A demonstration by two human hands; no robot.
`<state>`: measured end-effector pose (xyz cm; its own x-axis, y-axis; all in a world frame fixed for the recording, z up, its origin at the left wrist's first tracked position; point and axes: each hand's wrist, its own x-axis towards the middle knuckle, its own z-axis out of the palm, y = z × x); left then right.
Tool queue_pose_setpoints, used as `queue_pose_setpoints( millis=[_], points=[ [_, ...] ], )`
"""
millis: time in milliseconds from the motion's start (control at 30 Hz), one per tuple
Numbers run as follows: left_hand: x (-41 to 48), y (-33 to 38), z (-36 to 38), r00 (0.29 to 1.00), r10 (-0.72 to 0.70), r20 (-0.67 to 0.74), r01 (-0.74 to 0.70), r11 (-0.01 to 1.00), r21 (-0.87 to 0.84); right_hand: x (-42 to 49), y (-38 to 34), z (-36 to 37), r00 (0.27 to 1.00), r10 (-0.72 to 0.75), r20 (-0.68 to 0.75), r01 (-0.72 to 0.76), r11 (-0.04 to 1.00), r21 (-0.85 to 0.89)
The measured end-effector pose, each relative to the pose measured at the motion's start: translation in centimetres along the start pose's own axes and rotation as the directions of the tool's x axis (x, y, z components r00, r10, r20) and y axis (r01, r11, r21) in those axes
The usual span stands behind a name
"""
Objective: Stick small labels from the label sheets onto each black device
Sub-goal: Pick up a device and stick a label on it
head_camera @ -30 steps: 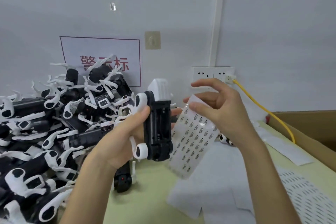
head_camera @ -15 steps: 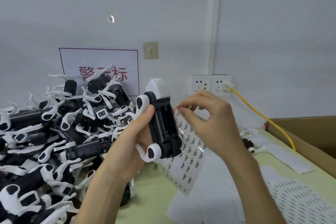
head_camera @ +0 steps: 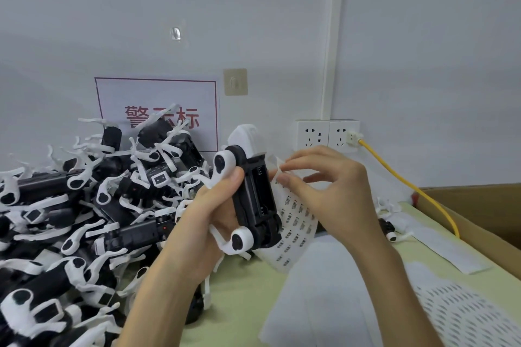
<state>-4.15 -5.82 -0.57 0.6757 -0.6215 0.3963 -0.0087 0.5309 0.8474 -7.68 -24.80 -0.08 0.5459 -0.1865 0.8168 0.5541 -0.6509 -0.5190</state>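
My left hand [head_camera: 210,215] grips a black device [head_camera: 255,201] with white round parts, held upright with its open battery bay facing me. Behind the device hangs a label sheet [head_camera: 294,227] with rows of small printed labels. My right hand [head_camera: 324,191] pinches the sheet's top edge between thumb and fingertips, just right of the device. Whether a single label is lifted I cannot tell. A large pile of black devices [head_camera: 84,205] with white straps fills the left side of the table.
Spent backing sheets [head_camera: 462,315] and white paper [head_camera: 318,298] lie on the green table at lower right. A cardboard box [head_camera: 479,208] stands at the right edge. A yellow cable [head_camera: 400,180] runs from the wall sockets [head_camera: 327,135] towards the box. A red-lettered sign [head_camera: 158,113] hangs on the wall.
My right hand has come down and left, closing in on the sheet's top edge beside the device. The device has tilted so its battery bay faces me more.
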Motion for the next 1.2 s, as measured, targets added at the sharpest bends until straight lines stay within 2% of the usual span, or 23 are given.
queue_pose_setpoints(
  millis=[100, 367, 700, 967, 1200],
  points=[
    [0.0, -0.2, 0.4, 1.0, 0.005, -0.027, -0.004, 0.999, 0.043, 0.0, 0.0, 0.0, 0.999, 0.034, 0.007, -0.034, 0.999, 0.03],
    [0.4, -0.6, 0.2, 0.992, -0.004, -0.13, 0.004, 1.0, -0.003, 0.0, -0.5, 0.4, 0.996, 0.082, 0.044, -0.085, 0.992, 0.098],
    [0.3, -0.5, 0.0, 0.989, -0.006, -0.146, 0.009, 1.0, 0.023, 0.1, 0.0, 0.2, 0.984, 0.132, 0.122, -0.145, 0.983, 0.109],
    [0.3, -0.5, -0.3, 0.985, -0.005, -0.172, 0.015, 0.998, 0.06, 0.3, 0.7, -0.3, 0.987, 0.148, -0.064, -0.132, 0.968, 0.213],
    [0.4, -0.6, -0.6, 0.975, 0.009, -0.223, 0.013, 0.995, 0.097, 0.3, 1.0, -0.2, 0.977, 0.197, -0.083, -0.174, 0.958, 0.226]
  ],
)
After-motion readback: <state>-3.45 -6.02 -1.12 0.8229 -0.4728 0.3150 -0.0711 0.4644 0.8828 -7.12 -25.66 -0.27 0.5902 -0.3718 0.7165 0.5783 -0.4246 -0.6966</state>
